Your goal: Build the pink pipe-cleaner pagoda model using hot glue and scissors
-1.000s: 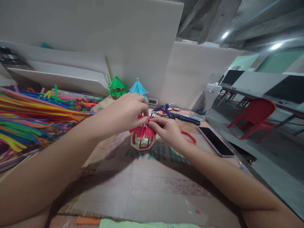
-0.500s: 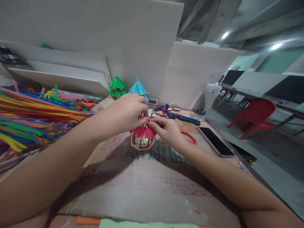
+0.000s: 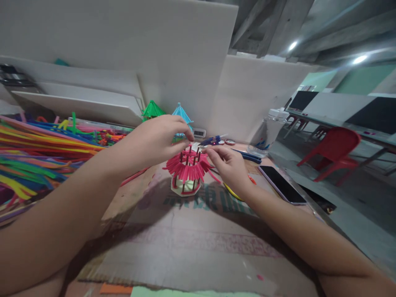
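A small model pavilion stands upright on the cardboard, with a pink fringed roof (image 3: 188,170), brown posts and a pale base (image 3: 185,191). Several brown posts (image 3: 198,153) stick up through the roof's middle. Over the left side of the post tops hovers my left hand (image 3: 161,134), thumb and forefinger curved with a small gap between them. My right hand (image 3: 229,166) is at the right of the posts, its fingertips pinched close to a post top. Whatever it pinches is too small to make out. A loose pink strand (image 3: 215,176) pokes out at the roof's right.
Green (image 3: 152,109) and blue model roofs (image 3: 180,113) stand behind. Bundled coloured pipe cleaners (image 3: 46,152) fill the left. A glue gun (image 3: 210,141), a clear bottle (image 3: 268,131) and a phone (image 3: 282,185) lie or stand to the right. White boards (image 3: 173,62) rise behind.
Both hands have moved apart from the roof's top, the right one rightward and the left slightly up. The roof and post tops now show more fully.
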`<state>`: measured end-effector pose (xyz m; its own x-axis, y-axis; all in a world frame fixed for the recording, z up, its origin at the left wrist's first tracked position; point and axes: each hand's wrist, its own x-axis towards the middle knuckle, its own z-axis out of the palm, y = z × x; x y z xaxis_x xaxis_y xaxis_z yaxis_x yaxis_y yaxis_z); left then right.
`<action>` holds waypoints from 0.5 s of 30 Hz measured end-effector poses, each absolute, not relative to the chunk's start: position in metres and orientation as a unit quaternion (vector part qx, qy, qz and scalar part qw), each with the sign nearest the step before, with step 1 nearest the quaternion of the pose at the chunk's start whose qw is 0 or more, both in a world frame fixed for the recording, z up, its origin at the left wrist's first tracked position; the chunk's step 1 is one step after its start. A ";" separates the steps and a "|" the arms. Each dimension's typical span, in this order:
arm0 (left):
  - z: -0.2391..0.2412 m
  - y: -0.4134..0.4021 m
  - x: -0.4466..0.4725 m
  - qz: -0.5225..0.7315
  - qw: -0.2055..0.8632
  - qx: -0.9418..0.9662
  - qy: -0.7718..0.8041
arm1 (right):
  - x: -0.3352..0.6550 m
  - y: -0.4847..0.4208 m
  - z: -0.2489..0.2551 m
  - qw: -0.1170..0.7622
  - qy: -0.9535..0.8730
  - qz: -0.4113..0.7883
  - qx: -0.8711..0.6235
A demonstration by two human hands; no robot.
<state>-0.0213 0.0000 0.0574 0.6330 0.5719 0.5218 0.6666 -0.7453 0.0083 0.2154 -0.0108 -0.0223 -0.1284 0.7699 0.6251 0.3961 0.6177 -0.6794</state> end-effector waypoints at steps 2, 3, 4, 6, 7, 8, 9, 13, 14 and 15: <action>0.058 -0.003 -0.020 -0.280 0.084 -0.879 -0.378 | 0.218 -0.011 -0.018 0.532 -0.727 0.171 -0.398; 0.058 -0.005 -0.020 -0.293 0.079 -0.867 -0.396 | 0.220 -0.010 -0.016 0.536 -0.726 0.169 -0.396; 0.058 -0.006 -0.019 -0.306 0.073 -0.855 -0.412 | 0.221 -0.010 -0.014 0.540 -0.724 0.166 -0.394; 0.058 -0.006 -0.020 -0.327 0.061 -0.839 -0.432 | 0.224 -0.009 -0.010 0.549 -0.719 0.168 -0.391; 0.058 -0.005 -0.021 -0.336 0.059 -0.834 -0.435 | 0.225 -0.008 -0.009 0.553 -0.716 0.173 -0.390; 0.058 -0.003 -0.022 -0.345 0.061 -0.830 -0.434 | 0.226 -0.008 -0.008 0.555 -0.713 0.180 -0.389; 0.059 -0.002 -0.023 -0.352 0.066 -0.827 -0.433 | 0.226 -0.007 -0.007 0.556 -0.712 0.187 -0.387; 0.060 0.004 -0.029 -0.353 0.078 -0.818 -0.448 | 0.225 -0.009 -0.010 0.533 -0.730 0.175 -0.390; 0.060 0.005 -0.029 -0.346 0.075 -0.819 -0.452 | 0.224 -0.009 -0.012 0.521 -0.740 0.166 -0.392; 0.060 0.005 -0.030 -0.338 0.070 -0.821 -0.455 | 0.223 -0.010 -0.014 0.508 -0.749 0.162 -0.393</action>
<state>-0.0298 0.0054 0.0603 0.3583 0.6995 0.6183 0.7940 -0.5767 0.1924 0.2226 -0.0101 -0.0143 -0.1753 0.7532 0.6340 0.4246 0.6388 -0.6415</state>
